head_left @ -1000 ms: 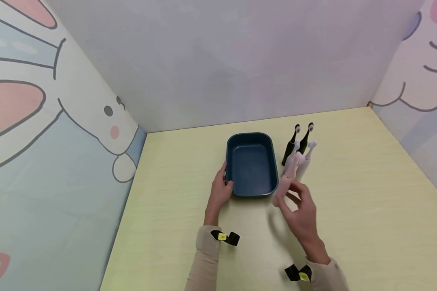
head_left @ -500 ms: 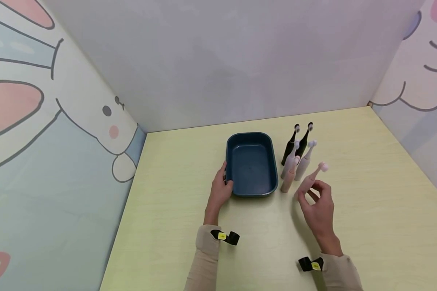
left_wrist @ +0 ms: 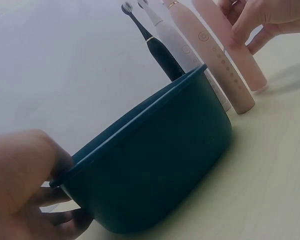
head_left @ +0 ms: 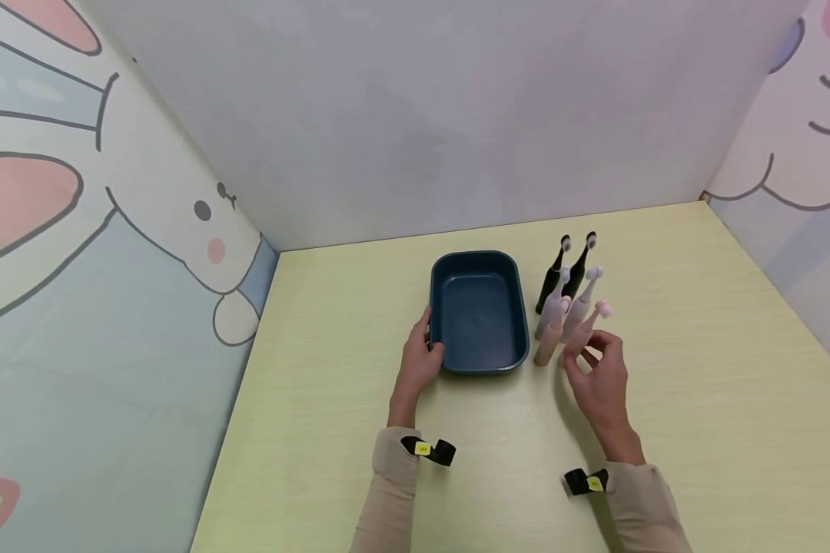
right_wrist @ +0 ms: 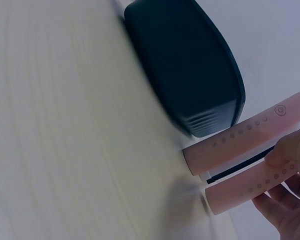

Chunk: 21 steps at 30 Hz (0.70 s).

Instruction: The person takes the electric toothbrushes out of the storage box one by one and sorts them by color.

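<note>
My left hand [head_left: 418,365] grips the left rim of a dark blue plastic bin [head_left: 477,322] standing on the table. Fingers of my right hand [head_left: 603,384] pinch a pink electric toothbrush [head_left: 582,336], upright, right of the bin. Its base is at or just above the tabletop; I cannot tell which. Just left of it stands another pink electric toothbrush [head_left: 549,344], near the bin's front right corner. Behind these are two white toothbrushes, a left one [head_left: 550,311] and a right one [head_left: 577,312]. Farther back stand two black ones, left [head_left: 549,286] and right [head_left: 575,278].
The pale wooden table [head_left: 719,369] meets a plain grey wall [head_left: 456,138] at the back. Side panels carry cartoon drawings, with a rabbit [head_left: 173,207] on the left. Each wrist wears a black strap with a small camera.
My right hand carried the pink toothbrush rightward from in front of the standing pink one, then slightly back toward the group and away from me. The left hand and bin stayed put.
</note>
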Tool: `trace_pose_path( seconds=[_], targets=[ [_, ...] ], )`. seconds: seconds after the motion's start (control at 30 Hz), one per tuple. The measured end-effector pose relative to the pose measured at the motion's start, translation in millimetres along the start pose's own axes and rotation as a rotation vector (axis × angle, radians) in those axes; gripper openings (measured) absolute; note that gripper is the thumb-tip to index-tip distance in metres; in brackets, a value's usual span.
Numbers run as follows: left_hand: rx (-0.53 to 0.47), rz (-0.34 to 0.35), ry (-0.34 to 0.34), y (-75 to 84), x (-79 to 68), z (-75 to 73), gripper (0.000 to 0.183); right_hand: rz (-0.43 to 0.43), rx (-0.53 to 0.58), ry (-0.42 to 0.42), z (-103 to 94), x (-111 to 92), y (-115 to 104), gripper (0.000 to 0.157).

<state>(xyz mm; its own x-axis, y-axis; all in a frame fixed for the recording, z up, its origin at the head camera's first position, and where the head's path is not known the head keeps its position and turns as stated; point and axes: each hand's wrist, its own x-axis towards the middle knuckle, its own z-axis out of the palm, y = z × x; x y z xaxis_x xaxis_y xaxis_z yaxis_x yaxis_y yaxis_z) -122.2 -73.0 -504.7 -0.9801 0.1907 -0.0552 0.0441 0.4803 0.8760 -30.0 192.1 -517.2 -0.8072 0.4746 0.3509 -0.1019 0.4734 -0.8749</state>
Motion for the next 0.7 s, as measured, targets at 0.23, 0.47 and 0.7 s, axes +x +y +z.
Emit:
trace_pose_path(
  seconds=[0.23, 0.47, 0.7],
  targets=[
    [0.003, -0.009, 0.001, 0.4, 0.3, -0.2, 0.072, -0.004, -0.007, 0.002, 3.9, 0.6, 3.7, 0.043],
    [0.004, -0.012, 0.002, 1.2, -0.8, -0.7, 0.072, -0.003, -0.019, 0.005, 4.0, 1.7, 4.0, 0.042],
    [0.004, -0.005, 0.003, 1.5, -1.1, -0.5, 0.072, -0.002, -0.018, -0.004, 3.3, 1.7, 4.3, 0.041]
  ],
)
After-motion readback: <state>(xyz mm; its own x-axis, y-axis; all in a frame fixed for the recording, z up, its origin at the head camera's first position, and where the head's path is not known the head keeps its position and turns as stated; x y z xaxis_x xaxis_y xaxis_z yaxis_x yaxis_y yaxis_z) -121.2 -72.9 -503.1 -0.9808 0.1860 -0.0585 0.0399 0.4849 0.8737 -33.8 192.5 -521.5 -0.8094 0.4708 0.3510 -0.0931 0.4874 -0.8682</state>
